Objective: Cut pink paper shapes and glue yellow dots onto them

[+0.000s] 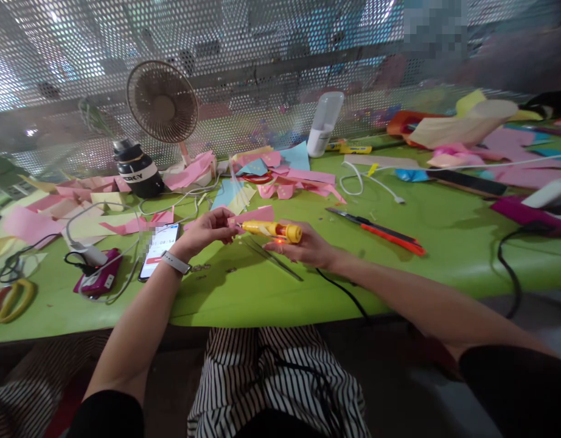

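My right hand [303, 248] is wrapped round a yellow glue gun [274, 230], whose small red light glows and whose black cord trails off the table edge. The gun's nozzle points left, at the fingertips of my left hand [212, 228]. Those fingers pinch a piece of pink paper [255, 215] right at the nozzle; whether the two touch I cannot tell. Below the gun lie metal tweezers [278, 260]. Several tiny pieces [201, 267] are scattered on the green table by my left wrist.
A phone [159, 250] and a magenta power strip [98, 274] lie left of my left arm. The red-and-black utility knife [378, 231] lies to the right. Behind are pink paper scraps, a fan [163, 103], a dark bottle [137, 170], a white-based lamp [325, 125] and a white cable [376, 179].
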### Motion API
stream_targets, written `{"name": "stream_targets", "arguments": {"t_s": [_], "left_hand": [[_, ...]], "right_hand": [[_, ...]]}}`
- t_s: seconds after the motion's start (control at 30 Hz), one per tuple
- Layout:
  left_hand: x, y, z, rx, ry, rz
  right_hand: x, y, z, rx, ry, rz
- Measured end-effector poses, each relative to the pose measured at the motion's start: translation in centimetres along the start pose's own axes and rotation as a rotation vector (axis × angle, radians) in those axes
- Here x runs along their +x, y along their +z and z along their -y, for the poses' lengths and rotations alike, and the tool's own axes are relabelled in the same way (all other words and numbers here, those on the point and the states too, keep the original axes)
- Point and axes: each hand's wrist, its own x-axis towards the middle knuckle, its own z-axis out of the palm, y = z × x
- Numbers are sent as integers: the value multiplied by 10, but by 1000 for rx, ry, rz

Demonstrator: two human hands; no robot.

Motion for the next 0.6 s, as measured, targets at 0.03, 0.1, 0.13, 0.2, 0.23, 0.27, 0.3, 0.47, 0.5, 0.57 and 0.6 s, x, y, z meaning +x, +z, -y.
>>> {"name": "stream_targets", "arguments": {"t_s": [0.03, 0.1, 0.13, 0.2, 0.23, 0.27, 0.3, 0.47, 0.5, 0.57, 0.6], "left_hand": [[0, 0, 0, 2, 0, 1], [0, 0, 0, 2, 1, -1], [0, 0, 0, -1, 1, -1], [0, 0, 0, -10, 1, -1], [0, 0, 0, -13, 0, -1], [0, 0, 0, -14, 0, -3], [0, 0, 0, -13, -1, -4], [0, 0, 0, 2, 2, -2], [0, 0, 0, 4, 4, -2], [0, 0, 0, 4, 6, -3], [0, 0, 0, 3, 6, -4]], "right_hand": [[0, 0, 0, -2, 1, 0], [0, 0, 1, -6, 2, 4], [0, 0, 1, -7, 1, 6], [0, 0, 1, 1, -3, 12], [0, 0, 1, 8, -8, 12], [0, 0, 0, 13, -13, 11], [0, 1, 0, 15, -17, 10], [0, 0, 1, -6, -13, -1], [0, 0, 1, -12, -8, 3], [0, 0, 1, -23, -4, 14], [0, -1, 1, -28, -6, 15]]}}
